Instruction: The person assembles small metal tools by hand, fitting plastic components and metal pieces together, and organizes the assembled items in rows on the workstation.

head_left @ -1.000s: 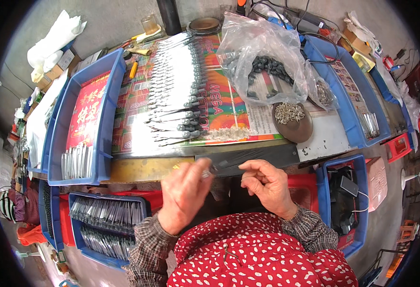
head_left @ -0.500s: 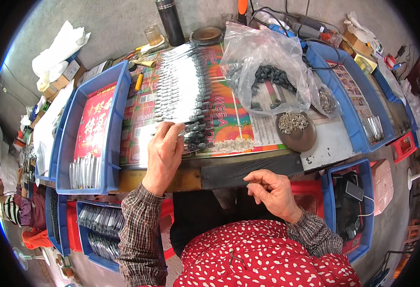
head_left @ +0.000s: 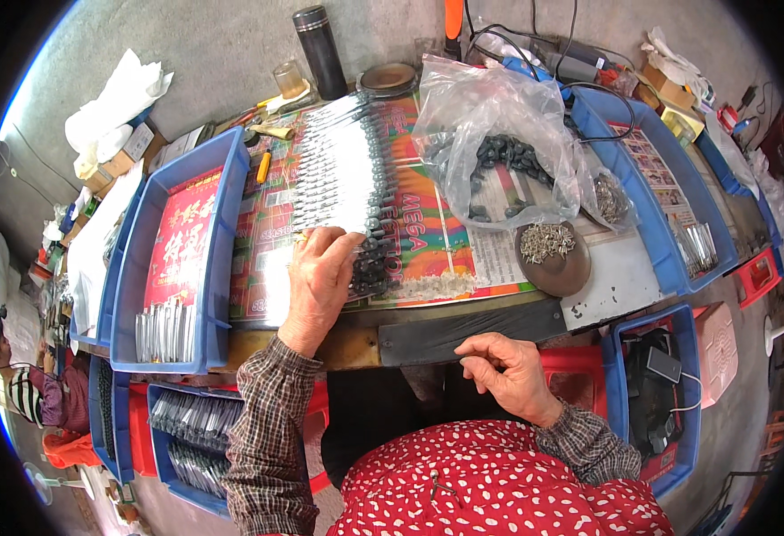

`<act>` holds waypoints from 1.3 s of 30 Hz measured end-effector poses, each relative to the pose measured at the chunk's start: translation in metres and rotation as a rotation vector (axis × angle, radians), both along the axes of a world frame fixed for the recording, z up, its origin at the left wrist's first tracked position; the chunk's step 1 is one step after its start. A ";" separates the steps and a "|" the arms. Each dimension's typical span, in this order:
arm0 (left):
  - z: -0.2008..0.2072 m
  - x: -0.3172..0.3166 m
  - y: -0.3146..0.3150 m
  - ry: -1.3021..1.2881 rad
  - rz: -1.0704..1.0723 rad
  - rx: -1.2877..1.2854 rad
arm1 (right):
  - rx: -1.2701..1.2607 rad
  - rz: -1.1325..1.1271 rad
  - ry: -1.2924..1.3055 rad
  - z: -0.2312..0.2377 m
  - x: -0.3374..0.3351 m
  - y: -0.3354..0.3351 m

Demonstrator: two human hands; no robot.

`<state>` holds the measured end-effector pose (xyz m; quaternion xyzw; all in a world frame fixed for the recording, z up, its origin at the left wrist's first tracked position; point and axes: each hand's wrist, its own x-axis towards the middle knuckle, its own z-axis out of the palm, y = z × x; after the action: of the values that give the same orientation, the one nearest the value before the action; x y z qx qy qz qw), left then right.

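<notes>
My left hand rests at the near end of a long row of slim silver metal pieces with dark ends. Its fingers are curled down and closed; whatever they pinch is hidden under them. Over the front table edge hovers my right hand, thumb and forefinger pressed together; any small thing between the tips is too small to name. Beyond it stands a round brown dish heaped with small metal pins. Behind the dish, a clear plastic bag lies open over dark moulded parts.
Blue trays flank the printed table covering, the left one with upright silver pieces. A black flask, glass and yellow-handled tool stand or lie at the back. Lower blue bins sit beside me; another person is far left.
My left hand has shifted slightly, its fingers turning rightward over the row's near end. My right hand's fingers have drawn closer together. The whole view has moved a little.
</notes>
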<state>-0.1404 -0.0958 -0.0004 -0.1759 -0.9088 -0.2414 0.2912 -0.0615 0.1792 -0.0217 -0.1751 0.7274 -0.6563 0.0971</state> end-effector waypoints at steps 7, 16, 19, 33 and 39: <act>0.001 0.002 0.002 0.059 -0.004 0.008 | -0.004 0.001 0.114 0.000 -0.001 -0.003; 0.083 0.080 0.045 -0.033 -0.091 0.195 | 0.039 -0.030 0.158 -0.004 -0.002 0.001; 0.114 0.121 0.043 -0.066 -0.577 0.426 | 0.045 0.004 0.153 0.000 -0.001 -0.004; 0.148 0.121 0.063 -0.637 -1.599 0.961 | 0.021 0.015 0.143 -0.003 -0.002 0.000; 0.150 0.122 0.071 -0.657 -1.592 1.011 | -0.012 0.023 0.123 -0.006 0.001 -0.002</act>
<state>-0.0181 -0.0251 0.1499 -0.5134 -0.3521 -0.7615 -0.1805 -0.0603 0.1777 -0.0279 -0.2242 0.7259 -0.6476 0.0588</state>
